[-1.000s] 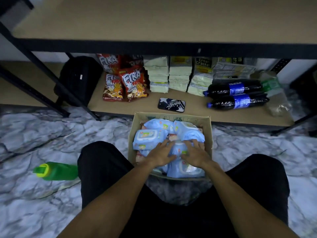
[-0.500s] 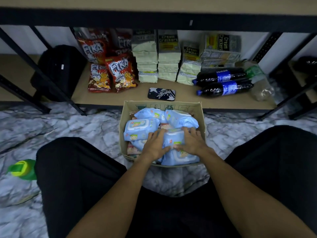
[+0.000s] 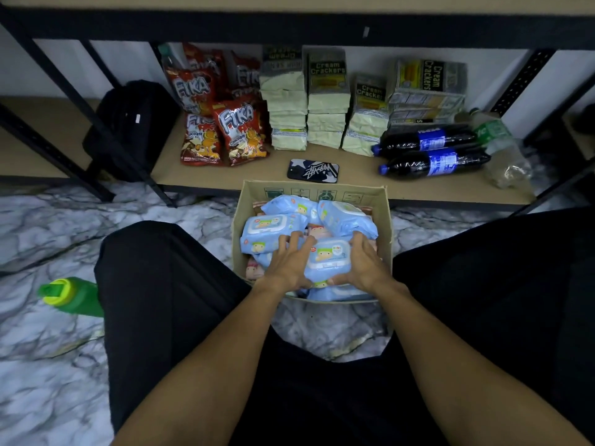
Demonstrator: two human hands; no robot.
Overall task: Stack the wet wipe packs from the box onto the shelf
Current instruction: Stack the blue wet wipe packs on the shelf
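Where the grey-veined marble floor (image 3: 48, 220) fills the lower left of the frame, a green plastic bottle with a yellow-green cap (image 3: 72, 296) lies on its side beside the person's left leg. At upper left, a black fabric backpack (image 3: 128, 123) rests at the left end of the lowest tan shelf board (image 3: 248, 174). Right of it stand red foil Fika snack bags (image 3: 238, 130), then stacks of pale green cream cracker packets (image 3: 325, 101). A dark phone with a white scrawled logo (image 3: 313, 170) lies flat near the shelf edge, just behind the open brown cardboard box (image 3: 312, 191), which stands on the floor at frame centre. The box holds light blue wet wipe packs (image 3: 273, 225). The left hand (image 3: 289, 265) grips the left edge of the top blue pack with a white flip lid (image 3: 328, 257), at the near side of the box; its fingers (image 3: 291, 241) are slightly spread and curled over the pack. The right hand (image 3: 363, 265) grips the right edge, fingers (image 3: 357, 239) curled round it. At right, two dark cola bottles with blue labels (image 3: 431, 162) lie on the shelf, with a clear plastic bottle with a green label (image 3: 502, 146) beside them.
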